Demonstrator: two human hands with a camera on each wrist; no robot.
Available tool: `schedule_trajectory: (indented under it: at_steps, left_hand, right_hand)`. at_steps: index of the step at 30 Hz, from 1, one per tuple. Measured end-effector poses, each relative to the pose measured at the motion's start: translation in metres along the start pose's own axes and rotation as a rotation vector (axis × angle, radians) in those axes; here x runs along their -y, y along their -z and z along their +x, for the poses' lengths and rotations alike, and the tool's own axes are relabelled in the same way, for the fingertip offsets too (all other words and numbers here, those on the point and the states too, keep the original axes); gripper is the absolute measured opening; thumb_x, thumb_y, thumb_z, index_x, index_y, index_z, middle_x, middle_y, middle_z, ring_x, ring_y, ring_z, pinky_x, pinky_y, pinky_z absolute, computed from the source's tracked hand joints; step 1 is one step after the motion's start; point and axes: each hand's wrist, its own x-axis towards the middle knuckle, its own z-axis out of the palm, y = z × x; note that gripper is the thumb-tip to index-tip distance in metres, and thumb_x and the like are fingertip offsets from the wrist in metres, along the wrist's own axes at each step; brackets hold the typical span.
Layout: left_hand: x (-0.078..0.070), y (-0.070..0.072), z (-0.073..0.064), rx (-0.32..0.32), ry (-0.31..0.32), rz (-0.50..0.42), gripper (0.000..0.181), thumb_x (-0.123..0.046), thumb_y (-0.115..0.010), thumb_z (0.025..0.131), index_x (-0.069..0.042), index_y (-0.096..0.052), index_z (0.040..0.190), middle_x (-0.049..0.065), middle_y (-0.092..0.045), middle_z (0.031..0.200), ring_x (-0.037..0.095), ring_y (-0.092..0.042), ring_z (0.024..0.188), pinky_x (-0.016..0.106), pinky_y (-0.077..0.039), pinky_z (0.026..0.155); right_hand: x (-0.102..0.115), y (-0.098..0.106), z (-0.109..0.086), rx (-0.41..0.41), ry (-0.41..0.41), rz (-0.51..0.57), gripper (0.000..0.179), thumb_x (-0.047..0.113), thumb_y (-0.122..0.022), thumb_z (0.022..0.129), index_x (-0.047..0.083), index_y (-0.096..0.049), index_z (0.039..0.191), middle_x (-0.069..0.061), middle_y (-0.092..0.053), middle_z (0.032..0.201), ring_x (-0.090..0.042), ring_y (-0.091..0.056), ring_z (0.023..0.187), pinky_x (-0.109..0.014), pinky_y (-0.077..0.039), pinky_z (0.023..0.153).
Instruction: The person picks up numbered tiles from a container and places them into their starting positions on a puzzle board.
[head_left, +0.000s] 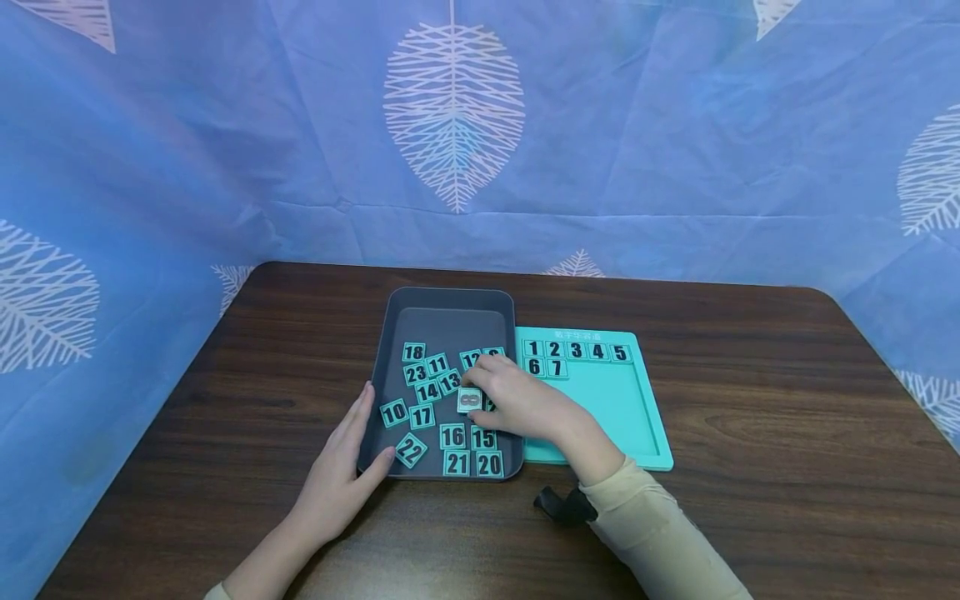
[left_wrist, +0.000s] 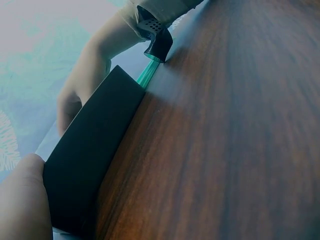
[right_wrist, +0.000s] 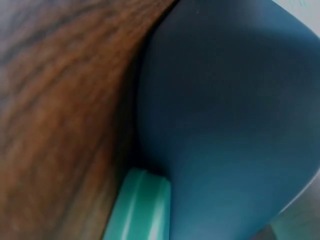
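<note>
A dark grey tray point(head_left: 453, 300) holds loose square number tiles with turquoise borders. Over its right side, my right hand point(head_left: 517, 400) pinches one tile point(head_left: 469, 402) between thumb and fingers; its figure looks like an 8 lying sideways. Fingers cover part of the tiles near it. My left hand point(head_left: 333, 483) rests against the tray's near-left corner, fingers straight along the left wall and thumb by the front rim, close to tile 22 point(head_left: 411, 450). To the right, a turquoise board point(head_left: 607, 417) carries tiles 1 to 5 in its top row, with 6 and 7 point(head_left: 557, 367) below.
Both tray and board lie side by side on a dark wooden table point(head_left: 750, 400). Tiles 16, 15, 21 and 20 point(head_left: 490, 464) sit at the tray's near right. Behind the table hangs a blue cloth point(head_left: 600, 150) with white leaf prints. A black wrist device point(head_left: 564, 506) is on my right wrist.
</note>
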Motion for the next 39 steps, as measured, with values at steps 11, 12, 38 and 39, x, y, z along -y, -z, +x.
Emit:
schedule_trajectory:
  at_steps: [11, 12, 38, 39]
  left_hand:
    - [0.000, -0.002, -0.001, -0.010, -0.008, -0.006, 0.076, -0.037, -0.055, 0.097, -0.017, -0.012, 0.155, 0.007, -0.014, 0.159, 0.032, -0.019, 0.142, 0.060, -0.025, 0.105]
    - [0.000, -0.002, -0.001, -0.008, -0.004, -0.005, 0.076, -0.037, -0.055, 0.097, -0.017, -0.012, 0.155, 0.007, -0.014, 0.159, 0.032, -0.019, 0.142, 0.060, -0.025, 0.105]
    - [-0.001, 0.000, -0.002, 0.013, 0.014, -0.009, 0.077, -0.041, -0.054, 0.097, -0.020, -0.010, 0.155, 0.004, -0.012, 0.159, 0.029, -0.017, 0.142, 0.059, -0.025, 0.106]
    - [-0.001, 0.000, -0.001, 0.014, 0.014, -0.010, 0.077, -0.041, -0.054, 0.096, -0.019, -0.010, 0.155, 0.004, -0.012, 0.159, 0.029, -0.017, 0.142, 0.059, -0.025, 0.106]
  right_hand:
    - [-0.006, 0.034, -0.024, -0.196, -0.307, 0.037, 0.040, 0.023, -0.069, 0.088, 0.001, -0.058, 0.119, -0.005, -0.054, 0.097, -0.020, -0.047, 0.084, -0.035, -0.043, 0.070]
    - [-0.010, 0.038, -0.029, -0.209, -0.346, 0.035, 0.042, 0.023, -0.069, 0.088, 0.001, -0.057, 0.122, -0.006, -0.055, 0.096, -0.021, -0.048, 0.084, -0.036, -0.043, 0.069]
    - [-0.073, 0.034, -0.072, -0.114, -0.625, 0.072, 0.033, 0.022, -0.071, 0.088, -0.003, -0.051, 0.095, -0.001, -0.035, 0.056, -0.013, -0.026, 0.050, -0.030, -0.027, 0.052]
    - [-0.074, 0.033, -0.072, -0.114, -0.628, 0.070, 0.033, 0.022, -0.071, 0.087, -0.003, -0.051, 0.094, -0.001, -0.035, 0.056, -0.013, -0.026, 0.050, -0.029, -0.028, 0.051]
